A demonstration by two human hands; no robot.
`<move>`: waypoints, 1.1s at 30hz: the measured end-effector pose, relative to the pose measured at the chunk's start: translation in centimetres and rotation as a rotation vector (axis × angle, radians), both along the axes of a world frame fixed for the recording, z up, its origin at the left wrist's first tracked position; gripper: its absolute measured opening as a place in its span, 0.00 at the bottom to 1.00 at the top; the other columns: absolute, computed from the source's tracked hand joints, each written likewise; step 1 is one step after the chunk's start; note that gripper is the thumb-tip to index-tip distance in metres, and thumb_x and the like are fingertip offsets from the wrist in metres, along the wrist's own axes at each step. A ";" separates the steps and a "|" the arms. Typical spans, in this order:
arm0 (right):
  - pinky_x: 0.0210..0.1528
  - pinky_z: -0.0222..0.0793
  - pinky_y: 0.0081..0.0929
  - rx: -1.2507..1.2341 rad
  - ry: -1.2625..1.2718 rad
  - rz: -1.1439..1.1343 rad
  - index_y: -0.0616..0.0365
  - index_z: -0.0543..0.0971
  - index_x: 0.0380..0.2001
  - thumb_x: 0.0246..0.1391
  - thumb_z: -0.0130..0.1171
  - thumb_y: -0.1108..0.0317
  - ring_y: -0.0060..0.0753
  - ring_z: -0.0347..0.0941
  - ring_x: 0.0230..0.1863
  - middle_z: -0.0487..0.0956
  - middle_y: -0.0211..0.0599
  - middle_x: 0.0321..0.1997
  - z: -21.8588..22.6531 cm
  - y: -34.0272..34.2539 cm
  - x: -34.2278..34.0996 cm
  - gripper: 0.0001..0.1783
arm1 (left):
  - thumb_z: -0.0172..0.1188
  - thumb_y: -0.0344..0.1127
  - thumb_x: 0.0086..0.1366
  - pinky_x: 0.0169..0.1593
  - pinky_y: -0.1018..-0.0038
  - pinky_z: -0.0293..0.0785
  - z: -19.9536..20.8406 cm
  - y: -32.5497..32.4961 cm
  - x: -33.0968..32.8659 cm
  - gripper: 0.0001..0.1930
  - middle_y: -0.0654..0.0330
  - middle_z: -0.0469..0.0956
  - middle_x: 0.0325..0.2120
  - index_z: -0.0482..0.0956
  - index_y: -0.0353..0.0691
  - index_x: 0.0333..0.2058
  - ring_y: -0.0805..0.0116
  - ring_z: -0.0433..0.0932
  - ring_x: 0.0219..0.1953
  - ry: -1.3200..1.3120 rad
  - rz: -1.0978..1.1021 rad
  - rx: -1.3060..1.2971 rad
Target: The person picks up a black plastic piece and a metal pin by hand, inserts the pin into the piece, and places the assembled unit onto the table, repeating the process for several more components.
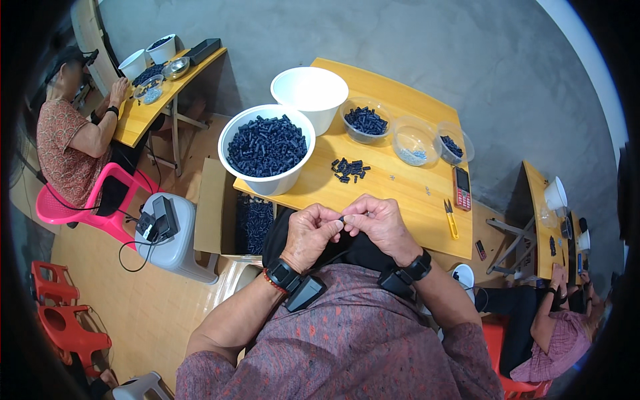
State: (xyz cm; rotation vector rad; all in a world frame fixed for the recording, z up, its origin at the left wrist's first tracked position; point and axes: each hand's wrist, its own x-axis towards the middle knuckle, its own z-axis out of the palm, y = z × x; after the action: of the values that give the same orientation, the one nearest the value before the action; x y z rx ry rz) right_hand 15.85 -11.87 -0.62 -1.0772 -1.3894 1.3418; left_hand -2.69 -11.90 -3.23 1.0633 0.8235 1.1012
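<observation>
Close in front of my body, both hands meet over my lap at the table's near edge. My left hand and my right hand pinch a small black cylindrical piece between thumbs and fingertips; the fingers cover most of it. Just beyond them, a loose pile of short black tubular pieces lies on the yellow wooden table. A white bucket heaped with such black pieces stands at the table's left corner. Farther back, a see-through bowl holds more of them.
Beside a white bucket are see-through bowls, one with small pale bits, another with black pieces. A keypad phone and a yellow-handled tool lie at right. Below left stands an open carton. Other people sit at side tables.
</observation>
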 end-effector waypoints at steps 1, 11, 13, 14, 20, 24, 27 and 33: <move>0.32 0.76 0.15 0.010 -0.006 0.031 0.68 0.81 0.38 0.58 0.62 0.78 0.19 0.77 0.28 0.82 0.35 0.31 0.0 0.0 0.1 0.06 | 0.64 0.24 0.63 0.29 0.82 0.75 -0.2 -0.1 0.0 0.04 0.60 0.80 0.26 0.79 0.31 0.35 0.78 0.76 0.24 0.000 0.001 0.001; 0.35 0.77 0.16 -0.015 0.048 0.035 0.67 0.81 0.38 0.59 0.60 0.79 0.19 0.79 0.30 0.83 0.34 0.32 0.1 -0.6 0.5 0.05 | 0.62 0.23 0.64 0.33 0.79 0.79 -0.6 -0.1 0.0 0.04 0.56 0.82 0.31 0.78 0.31 0.37 0.75 0.79 0.27 -0.209 -0.080 -0.169; 0.35 0.77 0.16 0.002 0.019 0.025 0.67 0.81 0.37 0.59 0.60 0.79 0.19 0.78 0.30 0.82 0.33 0.32 0.1 -0.7 0.2 0.04 | 0.62 0.23 0.64 0.34 0.79 0.79 -0.5 -0.1 0.0 0.04 0.56 0.82 0.31 0.78 0.31 0.37 0.75 0.79 0.27 -0.212 -0.087 -0.166; 0.35 0.76 0.16 0.020 -0.010 0.014 0.66 0.81 0.36 0.58 0.60 0.79 0.19 0.78 0.30 0.81 0.33 0.32 0.1 -0.7 0.0 0.03 | 0.61 0.23 0.65 0.34 0.79 0.79 -0.4 -0.1 -0.1 0.04 0.55 0.82 0.31 0.78 0.31 0.37 0.75 0.79 0.27 -0.212 -0.090 -0.170; 0.34 0.75 0.16 0.140 -0.037 0.050 0.66 0.81 0.34 0.58 0.59 0.81 0.18 0.76 0.29 0.77 0.30 0.32 -0.1 -0.8 -0.5 0.03 | 0.61 0.22 0.65 0.33 0.79 0.79 -0.6 0.1 -0.3 0.03 0.55 0.82 0.30 0.77 0.31 0.36 0.75 0.79 0.27 -0.183 -0.100 -0.139; 0.34 0.75 0.17 0.103 -0.021 0.100 0.66 0.81 0.35 0.58 0.58 0.80 0.19 0.77 0.30 0.78 0.31 0.31 0.5 -0.2 0.0 0.04 | 0.62 0.24 0.65 0.33 0.78 0.79 -1.2 0.3 -0.3 0.03 0.55 0.81 0.30 0.76 0.33 0.36 0.72 0.79 0.27 -0.154 -0.092 -0.093; 0.34 0.74 0.18 -0.085 -0.220 -0.054 0.67 0.82 0.41 0.60 0.58 0.75 0.20 0.77 0.31 0.78 0.33 0.33 2.0 1.4 1.0 0.09 | 0.62 0.24 0.65 0.34 0.77 0.80 -0.8 0.5 -0.1 0.04 0.57 0.81 0.29 0.76 0.33 0.37 0.72 0.79 0.27 -0.142 -0.045 -0.127; 0.36 0.72 0.32 0.592 -0.774 -0.208 0.64 0.83 0.38 0.53 0.59 0.79 0.40 0.77 0.32 0.77 0.44 0.31 0.5 6.0 1.9 0.09 | 0.61 0.25 0.65 0.35 0.76 0.82 -0.4 0.4 -0.4 0.06 0.58 0.81 0.30 0.76 0.33 0.40 0.72 0.80 0.27 -0.190 -0.014 -0.170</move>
State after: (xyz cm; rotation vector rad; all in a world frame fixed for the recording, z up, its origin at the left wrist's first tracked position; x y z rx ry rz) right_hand 17.76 -5.88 -0.08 -1.3186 -1.9830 0.2843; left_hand -3.13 -11.47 -3.66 0.8085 0.7428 1.0822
